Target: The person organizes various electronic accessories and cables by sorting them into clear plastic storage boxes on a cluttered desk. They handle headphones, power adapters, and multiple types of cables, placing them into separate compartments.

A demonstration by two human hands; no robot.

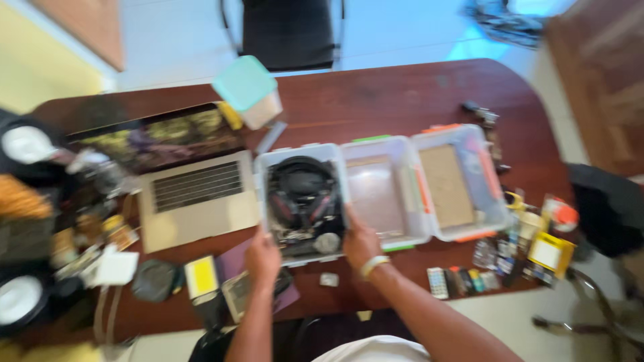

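Dark wooden table (402, 94) bears a laptop (191, 194) and two open clear boxes (419, 188). Left hand (263, 258) and right hand (361, 243) grip a clear bin (302, 201) of black headphones (302, 191), mid-table.

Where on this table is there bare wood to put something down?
Bare table lies beyond the clear boxes, between the teal-lidded container and the far right edge. Crowded: left of the laptop, the near right corner, and around both hands.

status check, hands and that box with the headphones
Left hand and right hand grip clear box edges. Headphones inside. Laptop close alongside.
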